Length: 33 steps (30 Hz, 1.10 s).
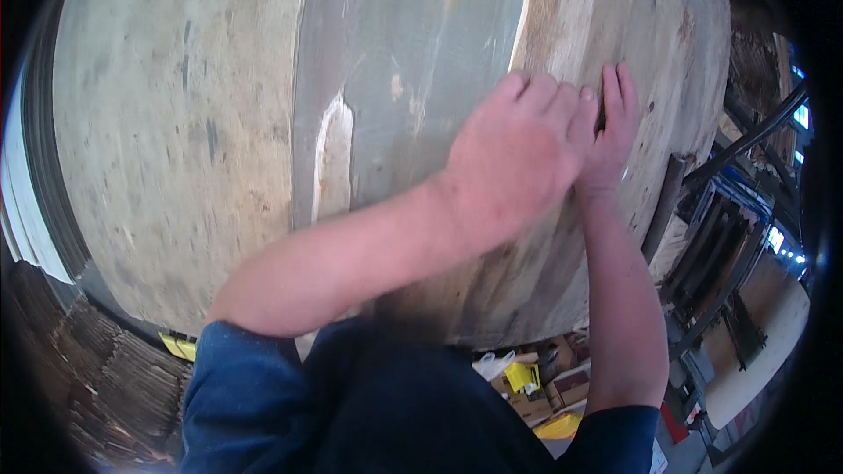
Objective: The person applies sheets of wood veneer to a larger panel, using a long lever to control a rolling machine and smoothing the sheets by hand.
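Note:
My left hand (516,156) reaches across to the right with its fingers curled down against the brown wood veneer sheet (562,0). Whatever is under those fingers is hidden by the back of the hand. Right beside it, touching or almost touching, my right hand (612,136) lies on the same veneer with fingers stretched forward. Left of both hands runs a grey-green strip (421,44), bordered by the veneer's pale ragged edge. A pale wood veneer sheet (184,123) covers the left part, and a light, torn-looking sliver (334,162) shows on the grey-green strip.
Stacked thin sheets (114,377) with rough edges stand at the lower left, below a white-edged stack (35,184). Cardboard boxes and a yellow item (522,377) lie below the work surface. Dark metal framework (746,136) and a large curved pale sheet (760,347) are at the right.

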Motion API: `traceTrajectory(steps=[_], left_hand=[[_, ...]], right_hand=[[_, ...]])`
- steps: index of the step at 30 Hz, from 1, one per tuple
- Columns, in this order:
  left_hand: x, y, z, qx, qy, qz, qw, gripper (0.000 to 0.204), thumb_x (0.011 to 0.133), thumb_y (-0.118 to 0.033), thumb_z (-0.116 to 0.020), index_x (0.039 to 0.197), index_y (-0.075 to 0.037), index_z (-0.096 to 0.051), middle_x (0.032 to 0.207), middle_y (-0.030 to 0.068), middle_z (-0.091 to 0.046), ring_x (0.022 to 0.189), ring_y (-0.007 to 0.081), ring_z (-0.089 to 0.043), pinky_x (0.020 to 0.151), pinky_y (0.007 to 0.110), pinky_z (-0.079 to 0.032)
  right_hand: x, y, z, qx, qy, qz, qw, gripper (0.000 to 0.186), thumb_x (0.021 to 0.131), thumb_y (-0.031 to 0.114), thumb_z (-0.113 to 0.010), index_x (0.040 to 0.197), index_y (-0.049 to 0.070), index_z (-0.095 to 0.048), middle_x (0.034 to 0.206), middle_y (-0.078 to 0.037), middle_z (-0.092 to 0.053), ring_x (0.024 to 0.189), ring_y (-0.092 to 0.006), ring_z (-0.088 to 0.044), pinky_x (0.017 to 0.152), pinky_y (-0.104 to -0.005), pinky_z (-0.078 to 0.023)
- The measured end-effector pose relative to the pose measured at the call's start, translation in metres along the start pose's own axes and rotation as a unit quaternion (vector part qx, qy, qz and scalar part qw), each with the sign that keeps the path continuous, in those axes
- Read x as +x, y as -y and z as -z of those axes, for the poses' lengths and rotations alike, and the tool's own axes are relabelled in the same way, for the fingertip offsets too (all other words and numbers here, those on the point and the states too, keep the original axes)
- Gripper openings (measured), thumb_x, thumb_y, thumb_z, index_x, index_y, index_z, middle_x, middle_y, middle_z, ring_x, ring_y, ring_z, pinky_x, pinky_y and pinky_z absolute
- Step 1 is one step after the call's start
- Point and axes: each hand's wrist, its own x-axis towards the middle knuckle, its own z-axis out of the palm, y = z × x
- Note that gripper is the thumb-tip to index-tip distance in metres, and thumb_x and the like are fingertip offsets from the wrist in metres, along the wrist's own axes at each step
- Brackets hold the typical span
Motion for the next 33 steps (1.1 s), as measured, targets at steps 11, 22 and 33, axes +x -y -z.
traceTrajectory(steps=[11, 22, 33], left_hand=[[-0.024, -0.007, 0.010, 0.014, 0.152, -0.107, 0.982, 0.020, 0.070, -0.014, -0.058, 0.086, -0.003, -0.063, 0.086, 0.0058, -0.052, 0.088, 0.0191, -0.050, 0.076, 0.030, -0.040], [-0.066, -0.039, 0.007, -0.029, 0.175, -0.101, 0.979, 0.022, 0.074, -0.016, -0.058, 0.090, -0.004, -0.067, 0.105, 0.0077, -0.055, 0.105, 0.0225, -0.049, 0.096, 0.036, -0.040], [-0.070, -0.024, 0.008, -0.055, 0.116, 0.031, 0.991, 0.052, 0.074, -0.019, -0.064, 0.123, -0.002, -0.054, 0.132, 0.0126, -0.047, 0.124, 0.0291, -0.043, 0.106, 0.043, -0.032]], right_hand=[[-0.004, -0.001, -0.001, -0.009, -0.002, -0.002, 1.000, 0.039, 0.085, 0.015, -0.059, 0.122, 0.002, -0.055, 0.127, -0.022, -0.051, 0.114, -0.0387, -0.048, 0.097, -0.0455, -0.037], [0.000, -0.007, -0.003, -0.006, -0.014, -0.001, 1.000, 0.036, 0.086, 0.018, -0.061, 0.119, 0.003, -0.059, 0.124, -0.020, -0.054, 0.113, -0.0358, -0.052, 0.097, -0.0418, -0.039], [-0.004, -0.009, -0.005, 0.014, -0.016, -0.032, 0.999, 0.037, 0.087, 0.023, -0.061, 0.119, 0.005, -0.060, 0.127, -0.018, -0.054, 0.118, -0.0333, -0.050, 0.101, -0.0399, -0.036]])
